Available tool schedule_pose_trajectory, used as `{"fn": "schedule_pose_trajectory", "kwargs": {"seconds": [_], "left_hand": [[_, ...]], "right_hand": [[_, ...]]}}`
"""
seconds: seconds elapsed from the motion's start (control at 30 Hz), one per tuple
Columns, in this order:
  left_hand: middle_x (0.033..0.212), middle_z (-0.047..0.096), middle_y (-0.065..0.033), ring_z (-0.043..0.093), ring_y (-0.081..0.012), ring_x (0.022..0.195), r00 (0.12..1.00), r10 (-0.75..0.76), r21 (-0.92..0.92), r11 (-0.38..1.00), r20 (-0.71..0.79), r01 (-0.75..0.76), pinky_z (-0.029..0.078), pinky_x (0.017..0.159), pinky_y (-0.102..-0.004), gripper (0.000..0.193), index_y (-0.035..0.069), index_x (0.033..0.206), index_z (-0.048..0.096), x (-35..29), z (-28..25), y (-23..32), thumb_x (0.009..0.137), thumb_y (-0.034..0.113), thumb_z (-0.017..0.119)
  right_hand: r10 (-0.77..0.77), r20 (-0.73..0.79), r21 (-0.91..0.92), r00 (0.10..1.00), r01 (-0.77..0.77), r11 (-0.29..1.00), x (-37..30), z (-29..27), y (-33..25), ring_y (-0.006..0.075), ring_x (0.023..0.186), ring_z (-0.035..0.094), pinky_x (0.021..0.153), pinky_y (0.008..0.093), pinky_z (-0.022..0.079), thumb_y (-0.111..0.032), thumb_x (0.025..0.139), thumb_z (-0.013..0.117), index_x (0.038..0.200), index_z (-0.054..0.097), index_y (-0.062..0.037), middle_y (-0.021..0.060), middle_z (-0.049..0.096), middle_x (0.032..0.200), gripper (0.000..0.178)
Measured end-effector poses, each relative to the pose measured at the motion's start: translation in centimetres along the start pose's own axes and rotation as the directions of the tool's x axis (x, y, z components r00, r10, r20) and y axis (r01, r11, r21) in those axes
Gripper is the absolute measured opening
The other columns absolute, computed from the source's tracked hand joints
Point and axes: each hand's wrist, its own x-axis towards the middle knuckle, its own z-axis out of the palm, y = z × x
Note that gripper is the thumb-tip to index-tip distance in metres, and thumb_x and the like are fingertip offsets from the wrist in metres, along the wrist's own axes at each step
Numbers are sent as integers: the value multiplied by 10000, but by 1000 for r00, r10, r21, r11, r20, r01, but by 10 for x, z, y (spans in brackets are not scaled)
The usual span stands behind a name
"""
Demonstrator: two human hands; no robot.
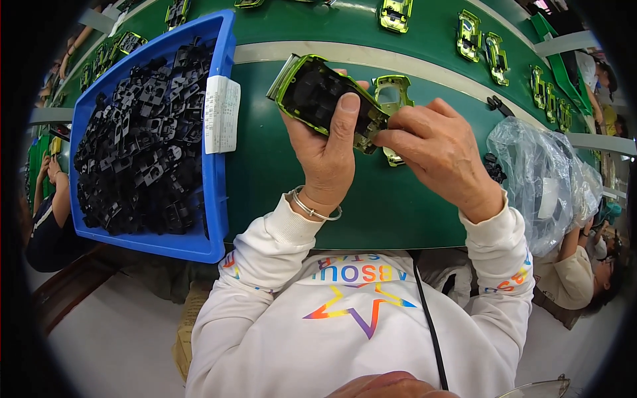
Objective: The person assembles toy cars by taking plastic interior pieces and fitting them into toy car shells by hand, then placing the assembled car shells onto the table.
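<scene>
My left hand is closed round a lime-green toy car body shell, its hollow underside turned up and a black part lying inside. The left thumb presses on that black part. At the shell's right end, the fingers of my right hand are pinched together against the edge; whether they hold a small piece is hidden. Just behind, a second lime-green car shell lies on the green table, partly covered by my hands.
To the left stands a blue bin heaped with black plastic parts, a paper label on its rim. A clear plastic bag lies right, beside small black parts. More green shells sit farther back. Co-workers sit at both sides.
</scene>
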Motion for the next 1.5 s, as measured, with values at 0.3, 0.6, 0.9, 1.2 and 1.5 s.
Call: {"fn": "schedule_pose_trajectory", "kwargs": {"seconds": [0.3,0.6,0.9,1.2,1.5], "left_hand": [[1221,568,-134,668,-291,1033,997,-59,-9,998,40,59,572,820,-347,380,44,1292,423,2,-4,0,971,118,613],[1215,574,-131,670,-295,1032,995,-89,-49,995,33,91,588,825,-357,368,44,1277,440,3,-2,4,967,126,620],[1207,587,-131,673,-274,1017,995,-95,-75,992,36,97,579,833,-352,382,43,1281,437,0,0,5,959,110,631],[1172,609,-119,682,-264,987,985,-170,-78,982,9,170,583,813,-345,375,45,1277,437,2,-2,0,961,112,627],[1096,624,-99,688,-247,947,969,-239,-107,967,-63,232,581,788,-337,341,38,1235,467,5,-3,-4,949,102,641]], "right_hand": [[-152,197,-136,969,180,974,11,-9,3,144,782,555,702,296,433,-153,775,636,836,604,-119,4,498,843,76],[-237,210,-157,949,272,949,19,-16,6,138,766,527,704,291,428,-169,791,629,817,611,-123,11,444,823,56],[-236,261,-179,936,287,941,20,-19,2,138,756,522,700,290,427,-168,797,632,780,632,-123,4,454,830,48],[-282,219,-107,934,310,945,20,-14,7,140,754,524,695,289,426,-156,800,632,797,623,-121,1,457,818,37],[-146,152,20,978,145,989,12,2,6,185,776,579,705,323,441,-84,739,660,913,644,-118,1,551,864,179]]}}
